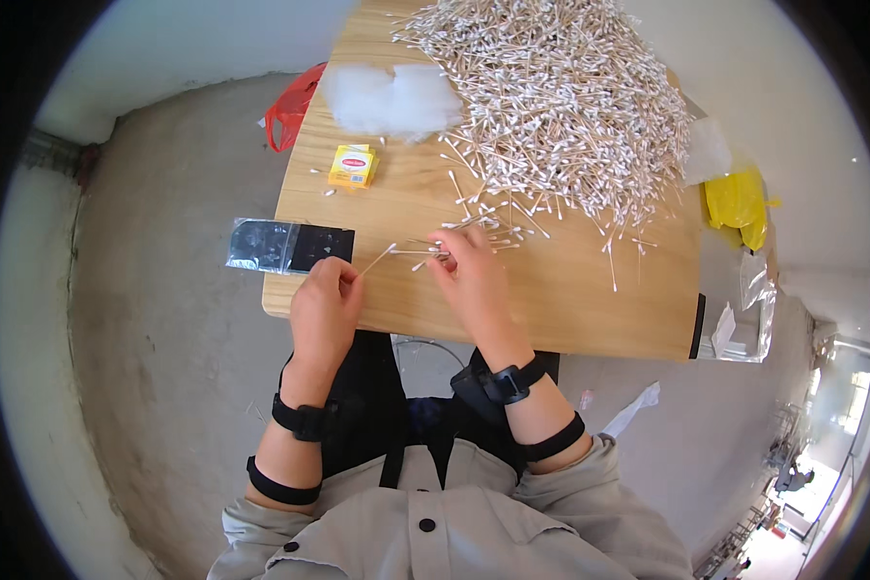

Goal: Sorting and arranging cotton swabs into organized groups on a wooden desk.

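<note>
Pinching one cotton swab (378, 262) between thumb and fingertips: left hand (326, 304), over the near left part of the table (590, 314). Swab's long axis runs slantwise; the visible white tip points forward and to the right, the other end hidden in the grip. Right hand (472, 280) opposite, thumb and fingers curled in around a few loose swabs (437, 253); cannot tell how many, if any, are gripped. Those swabs lie roughly crosswise, some white tips toward the left hand. Beyond, a large swab pile (561, 106), shafts at all angles; strays at its near edge, one pointing almost straight toward the person. Flat black packet (290, 246) just beside the left hand, its clear-wrapped end overhanging the table's left edge. Farther off, a yellow box (353, 166).
</note>
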A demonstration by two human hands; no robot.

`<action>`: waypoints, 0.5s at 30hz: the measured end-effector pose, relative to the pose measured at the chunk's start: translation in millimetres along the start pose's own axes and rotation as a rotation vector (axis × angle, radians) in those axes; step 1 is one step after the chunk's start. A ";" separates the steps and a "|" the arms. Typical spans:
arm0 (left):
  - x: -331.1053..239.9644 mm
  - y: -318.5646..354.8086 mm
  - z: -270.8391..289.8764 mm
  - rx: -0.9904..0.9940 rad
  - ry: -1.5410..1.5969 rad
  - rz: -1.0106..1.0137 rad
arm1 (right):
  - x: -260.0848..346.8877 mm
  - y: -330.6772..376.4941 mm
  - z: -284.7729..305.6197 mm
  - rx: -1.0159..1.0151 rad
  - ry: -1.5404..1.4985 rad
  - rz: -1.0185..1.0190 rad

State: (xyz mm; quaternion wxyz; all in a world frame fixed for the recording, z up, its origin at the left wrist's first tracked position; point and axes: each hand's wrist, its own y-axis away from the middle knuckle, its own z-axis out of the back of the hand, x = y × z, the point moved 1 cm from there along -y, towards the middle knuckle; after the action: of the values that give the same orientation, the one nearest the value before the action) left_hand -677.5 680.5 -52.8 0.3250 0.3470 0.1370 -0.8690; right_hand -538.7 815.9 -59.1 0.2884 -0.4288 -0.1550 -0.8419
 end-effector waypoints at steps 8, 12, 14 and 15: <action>7.4 -10.0 -4.1 -0.067 0.377 0.159 | -22.1 -16.9 16.2 -0.096 0.044 0.079; 0.6 -8.1 -11.4 -0.034 0.521 0.180 | -35.0 -8.2 35.9 -0.178 -0.341 -0.153; -10.7 -4.0 -17.2 0.016 0.556 0.192 | -41.7 -4.7 43.4 -0.136 -0.267 -0.115; -20.0 -3.1 -20.9 0.046 0.556 0.166 | -43.7 -3.3 46.6 -0.095 -0.195 -0.072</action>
State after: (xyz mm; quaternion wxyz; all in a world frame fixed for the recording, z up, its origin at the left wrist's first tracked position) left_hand -657.9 701.9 -54.0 0.3371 0.5890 0.1723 -0.7139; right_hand -490.8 857.6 -67.4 0.2208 -0.5159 -0.1576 -0.8126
